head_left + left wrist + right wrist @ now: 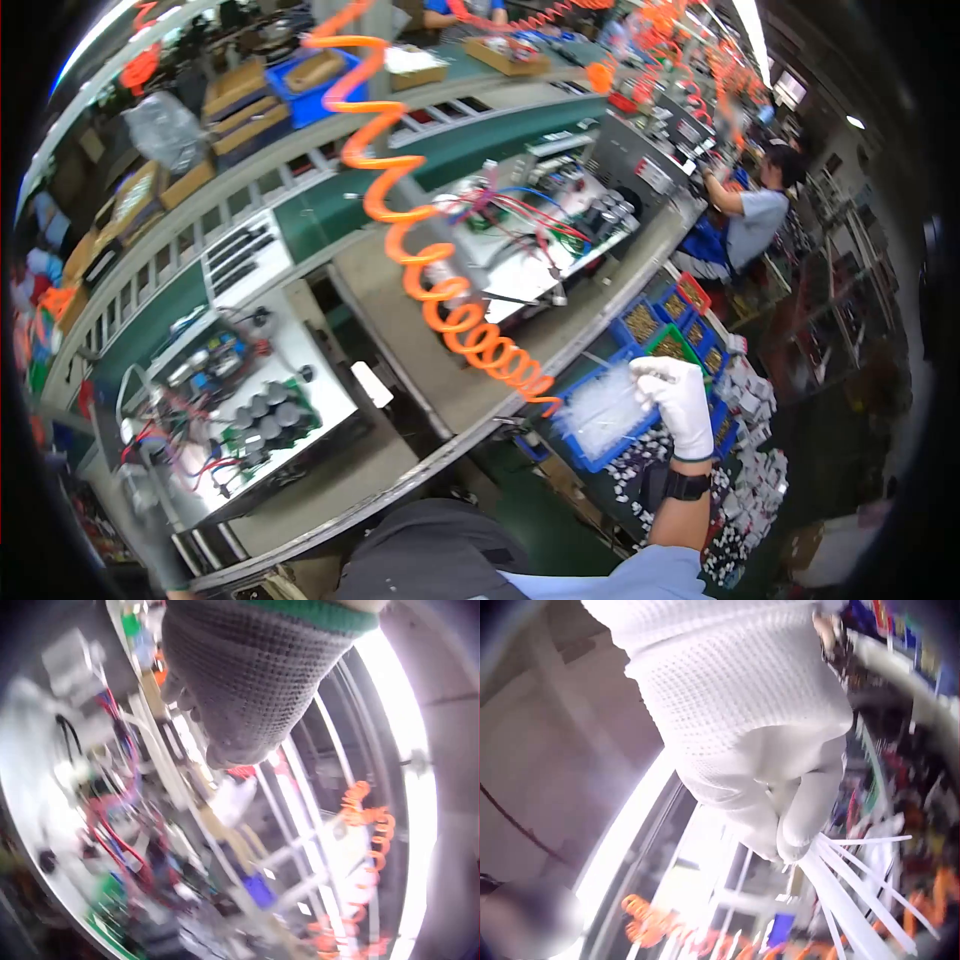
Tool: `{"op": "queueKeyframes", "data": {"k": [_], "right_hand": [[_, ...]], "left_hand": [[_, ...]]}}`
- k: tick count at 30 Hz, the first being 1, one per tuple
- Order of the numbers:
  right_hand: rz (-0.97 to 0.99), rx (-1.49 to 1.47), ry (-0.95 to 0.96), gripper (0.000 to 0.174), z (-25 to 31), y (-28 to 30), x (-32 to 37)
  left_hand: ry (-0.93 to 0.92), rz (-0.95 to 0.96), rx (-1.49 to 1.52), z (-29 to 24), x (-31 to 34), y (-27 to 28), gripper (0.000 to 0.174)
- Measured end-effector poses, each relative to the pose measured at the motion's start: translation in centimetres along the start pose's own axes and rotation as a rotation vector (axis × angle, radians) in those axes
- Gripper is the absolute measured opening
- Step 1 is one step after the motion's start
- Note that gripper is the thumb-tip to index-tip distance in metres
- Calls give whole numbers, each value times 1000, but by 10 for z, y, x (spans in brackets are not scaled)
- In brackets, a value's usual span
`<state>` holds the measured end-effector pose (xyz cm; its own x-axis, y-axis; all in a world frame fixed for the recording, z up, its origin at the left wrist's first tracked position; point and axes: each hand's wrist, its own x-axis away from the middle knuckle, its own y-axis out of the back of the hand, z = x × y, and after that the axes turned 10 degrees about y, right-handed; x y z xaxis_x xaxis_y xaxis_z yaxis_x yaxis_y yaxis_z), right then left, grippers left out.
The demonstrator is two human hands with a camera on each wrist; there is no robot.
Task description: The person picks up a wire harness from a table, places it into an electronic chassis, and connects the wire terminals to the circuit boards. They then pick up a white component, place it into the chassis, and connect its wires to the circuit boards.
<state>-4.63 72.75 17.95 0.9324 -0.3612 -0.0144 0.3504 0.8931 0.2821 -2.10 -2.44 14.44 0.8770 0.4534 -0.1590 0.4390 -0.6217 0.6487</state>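
My right hand (pixel 682 405), in a white glove, is raised beside a blue bin (pixel 592 463) full of thin white cable ties (pixel 602 415). In the right wrist view the bent fingers and thumb pinch several white cable ties (pixel 847 900), which fan out past the fingertips. My left hand (pixel 244 682) wears a knit glove with a green cuff, and its fingers bend away from the left wrist camera. I cannot tell whether it holds anything. Close to it is an opened metal unit with red and blue wires (pixel 112 825) and circuit boards.
Two open units, one with round capacitors (pixel 265 415) and one with a wire bundle (pixel 520 215), sit on the conveyor bench. An orange coiled hose (pixel 440 290) hangs in front. Small bins of brass-coloured parts (pixel 640 322) stand at right. Another person (pixel 755 215) works further along.
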Motion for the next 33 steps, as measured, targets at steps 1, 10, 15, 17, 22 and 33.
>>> {"op": "queueKeyframes", "data": {"k": [1, 10, 15, 17, 22, 33], "right_hand": [[154, 54, 65, 25, 34, -34, 7], [1262, 97, 663, 19, 169, -366, 78], [1188, 71, 789, 32, 173, -466, 119], [1068, -98, 523, 53, 190, -468, 117], [1259, 233, 876, 38, 206, -496, 100], [1652, -117, -41, 13, 182, -534, 67]], "left_hand": [[-148, -59, -73, -83, 15, -37, 55], [-230, 1112, 746, -143, 15, -111, 89], [16, 1102, 873, -50, -5, -60, 70], [182, 1085, 760, -38, -10, -44, 50], [305, 1048, 641, -38, -18, -24, 35], [192, 1133, 792, -30, -7, -47, 35]]}}
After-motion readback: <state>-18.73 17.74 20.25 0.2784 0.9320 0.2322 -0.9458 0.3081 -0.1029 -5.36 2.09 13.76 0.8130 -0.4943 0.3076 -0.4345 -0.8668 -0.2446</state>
